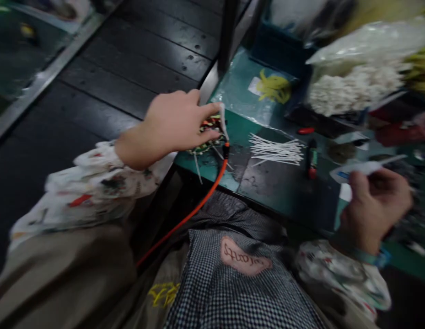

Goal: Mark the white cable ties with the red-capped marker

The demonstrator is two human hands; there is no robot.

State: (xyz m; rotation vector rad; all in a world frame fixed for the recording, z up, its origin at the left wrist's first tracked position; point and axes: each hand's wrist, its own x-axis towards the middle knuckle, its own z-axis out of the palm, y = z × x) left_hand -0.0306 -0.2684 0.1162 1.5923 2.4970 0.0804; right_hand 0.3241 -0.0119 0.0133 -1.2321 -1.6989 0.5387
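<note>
"Across the lap first — what's nearest?"

"An orange cable [201, 201], rising over the bench's [185, 164] near edge to its black end [226, 150], close to the front left corner."

"And the hands?"

"The left hand [174, 123] reaches over that corner, thumb and forefinger parted, their tips at a pale strip [223, 119] beside the black end. Whether they grip it, I cannot tell. The right hand [377, 201], out by the right end, pinches a thin white tie [392, 159] nearly closed."

"How far along do things look?"

"The strip stands up by the cable's end (blur hides any fastening). A multicoloured bundle [207, 132] lies under the left hand. Plenty of white ties [277, 150] lie loose in a heap between the hands, beside a green-and-red marker-like thing [312, 160], so I'd judge most unused."

"Farther back?"

"Yellow strands [274, 87] on clear plastic near the left edge — then a bag of white pieces [356, 87], and a dark blue bin [277, 52] behind the strands."
</note>
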